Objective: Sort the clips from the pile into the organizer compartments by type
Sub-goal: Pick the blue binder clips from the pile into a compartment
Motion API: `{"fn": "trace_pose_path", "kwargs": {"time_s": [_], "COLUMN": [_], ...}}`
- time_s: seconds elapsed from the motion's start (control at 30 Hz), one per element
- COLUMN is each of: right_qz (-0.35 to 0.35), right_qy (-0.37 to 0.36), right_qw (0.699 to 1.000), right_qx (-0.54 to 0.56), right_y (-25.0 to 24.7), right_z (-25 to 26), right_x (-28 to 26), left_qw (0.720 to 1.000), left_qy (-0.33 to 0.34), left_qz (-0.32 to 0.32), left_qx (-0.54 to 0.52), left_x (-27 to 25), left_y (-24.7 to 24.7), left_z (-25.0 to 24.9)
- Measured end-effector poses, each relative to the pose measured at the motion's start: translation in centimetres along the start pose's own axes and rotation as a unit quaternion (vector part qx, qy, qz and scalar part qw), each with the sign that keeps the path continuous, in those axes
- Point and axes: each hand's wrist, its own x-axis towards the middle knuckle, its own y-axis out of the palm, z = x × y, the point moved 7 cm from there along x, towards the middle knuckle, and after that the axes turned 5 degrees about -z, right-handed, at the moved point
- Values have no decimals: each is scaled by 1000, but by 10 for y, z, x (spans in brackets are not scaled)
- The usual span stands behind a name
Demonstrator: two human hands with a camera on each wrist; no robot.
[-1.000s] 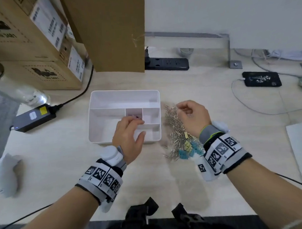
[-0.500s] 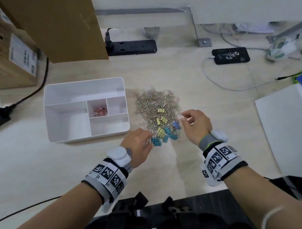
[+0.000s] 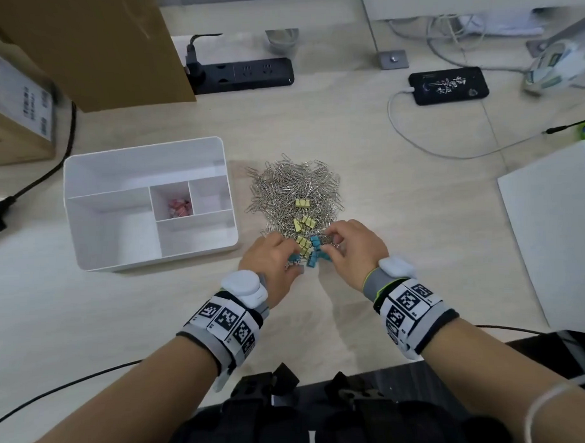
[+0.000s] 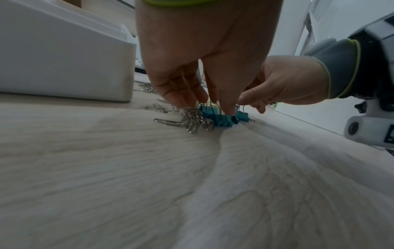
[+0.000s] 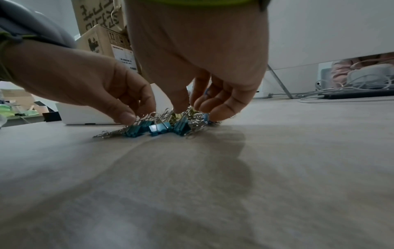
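Observation:
A pile of silver paper clips lies right of the white organizer. Yellow binder clips sit on the pile and blue binder clips at its near end. Pink clips fill the organizer's small middle compartment. My left hand is down at the near left of the blue clips, with thumb and fingers pinching one. My right hand curls over the clips from the right, and a blue clip shows between its fingers.
Cardboard boxes stand at the back left and a black power strip behind the pile. A phone on a cable lies at the back right, a white sheet at the right edge. A black cable runs past the organizer's left side.
My left hand came away from the organizer to the near end of the pile. My right hand drew back from the pile's far part onto the blue clips. The view shifted right.

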Motion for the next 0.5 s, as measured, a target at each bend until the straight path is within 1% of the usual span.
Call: {"fn": "trace_pose_path", "kwargs": {"time_s": [0.2, 0.3, 0.37, 0.43, 0.5], "right_qz": [15, 21, 12, 11, 19], "right_qy": [-10, -3, 1, 11, 39], "right_qw": [1000, 1000, 999, 997, 992], "right_qx": [-12, 11, 41, 81, 121], "right_y": [8, 11, 6, 1, -4], "right_z": [-1, -4, -5, -6, -9], "right_x": [-5, -9, -10, -9, -8], "left_qw": [999, 1000, 1000, 999, 991], "left_qy": [7, 6, 6, -12, -70], "left_qz": [-1, 4, -5, -3, 2], "left_qx": [32, 26, 3, -42, -116], "left_x": [2, -2, -5, -7, -9], "left_y": [7, 7, 5, 3, 1], "left_z": [-1, 1, 3, 6, 13]}}
